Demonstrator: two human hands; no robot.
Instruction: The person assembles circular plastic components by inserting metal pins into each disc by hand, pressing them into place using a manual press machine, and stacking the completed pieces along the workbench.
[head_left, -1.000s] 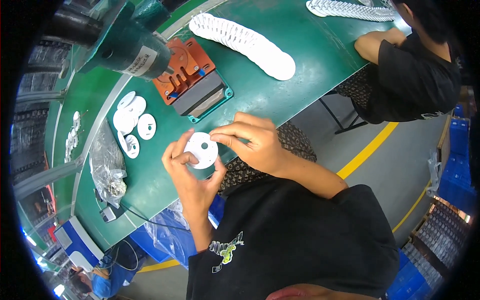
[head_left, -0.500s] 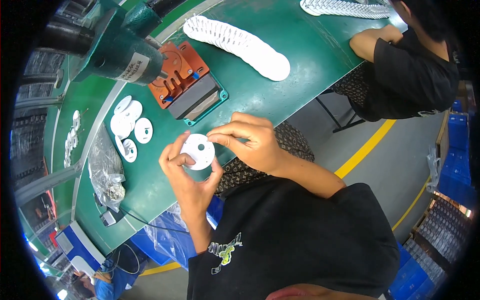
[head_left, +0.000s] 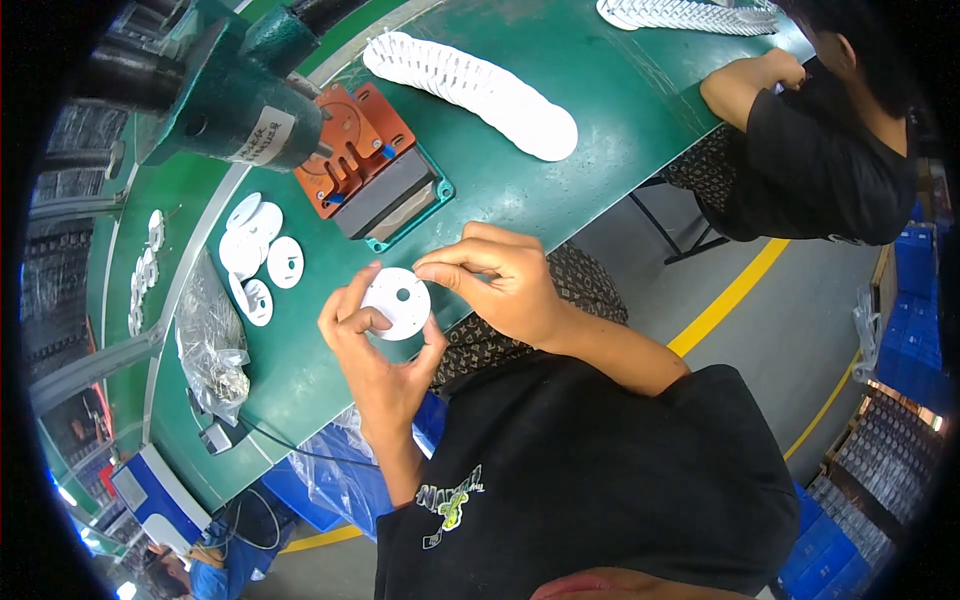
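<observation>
A white round disc (head_left: 396,312) with a dark hole near its middle and a few tiny holes is held above the green bench's near edge. My left hand (head_left: 370,355) grips it by the rim, thumb on one side and fingers curled around the other. At the disc's upper right edge, thumb and forefinger of my right hand (head_left: 515,285) are pinched together; whatever is between the fingertips is too small to make out. Beyond both hands stands an orange metal fixture (head_left: 350,135) with a dark block (head_left: 385,195) on a green base.
Loose white discs (head_left: 250,235) lie left of the fixture, near a clear plastic bag of parts (head_left: 210,340). A long overlapping row of discs (head_left: 480,90) crosses the far bench. A green press head (head_left: 235,110) overhangs the fixture. At right sits another person (head_left: 810,150).
My hands and the disc stay almost still, with the right fingertips at the same edge. The person at right has shifted slightly.
</observation>
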